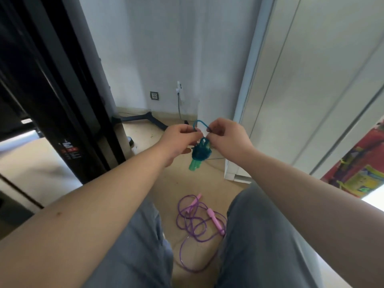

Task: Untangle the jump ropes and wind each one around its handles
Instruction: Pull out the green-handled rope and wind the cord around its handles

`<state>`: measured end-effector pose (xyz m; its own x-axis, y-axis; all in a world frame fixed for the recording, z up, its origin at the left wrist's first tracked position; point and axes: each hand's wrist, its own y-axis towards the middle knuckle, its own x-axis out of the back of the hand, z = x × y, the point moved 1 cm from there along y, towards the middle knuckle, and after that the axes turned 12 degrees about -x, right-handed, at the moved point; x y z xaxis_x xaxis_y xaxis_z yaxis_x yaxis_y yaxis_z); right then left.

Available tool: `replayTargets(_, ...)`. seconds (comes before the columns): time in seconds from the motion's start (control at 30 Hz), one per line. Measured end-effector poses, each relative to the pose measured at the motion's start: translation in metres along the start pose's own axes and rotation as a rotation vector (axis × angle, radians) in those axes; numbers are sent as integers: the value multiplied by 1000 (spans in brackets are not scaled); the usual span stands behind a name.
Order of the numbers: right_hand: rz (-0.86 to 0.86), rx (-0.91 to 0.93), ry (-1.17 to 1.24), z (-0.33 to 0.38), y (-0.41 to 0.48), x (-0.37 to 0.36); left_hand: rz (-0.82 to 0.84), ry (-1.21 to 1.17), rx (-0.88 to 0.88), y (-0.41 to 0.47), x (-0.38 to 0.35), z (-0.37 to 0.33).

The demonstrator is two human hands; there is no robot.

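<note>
A teal jump rope (200,153) hangs in the air between my hands, its cord wound in a tight bundle around green handles that stick out below. A short loop of teal cord arches above the bundle. My left hand (180,137) pinches one end of that loop and my right hand (225,134) pinches the other. On the floor between my legs lies a purple jump rope (196,223) in loose, tangled coils, with two pink handles (216,220) lying apart among them.
A black door frame (68,113) stands at the left and a white cabinet (291,90) at the right. A wall socket (154,95) and a grey cable (179,104) sit on the far wall. A colourful bag (361,173) lies at the right edge.
</note>
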<state>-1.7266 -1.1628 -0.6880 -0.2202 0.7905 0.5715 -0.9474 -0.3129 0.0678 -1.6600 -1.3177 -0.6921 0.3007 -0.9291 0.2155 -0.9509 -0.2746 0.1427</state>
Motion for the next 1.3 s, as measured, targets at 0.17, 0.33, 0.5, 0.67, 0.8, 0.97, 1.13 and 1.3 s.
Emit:
replayTargets(0.17,34,-58,1,-16,42,3,37,68,-22,36,-6,6)
replayTargets(0.33,124,-26,-101,-33,81,-11,78,111,10,69,-13,38)
replayTargets(0.5,194,-19,-156,-52,136,-44,48,105,56,116,-12,83)
replayTargets(0.67,262,-35,-160,-76,212,-89,-42,80,185,181,-5,139)
replayTargets(0.8,325,-75,-158,-72,269,-120,-94,41,291,232,14,159)
replayTargets(0.97,315,-95,-146,-17,309,-120,-142,-13,355,267,50,123)
replayTargets(1.13,355,-170,-80,61,339,-76,-131,16,340,289,87,31)
replayTargets(1.3,440,-179,-24,170,366,-4,-144,57,342,314,121,-96)
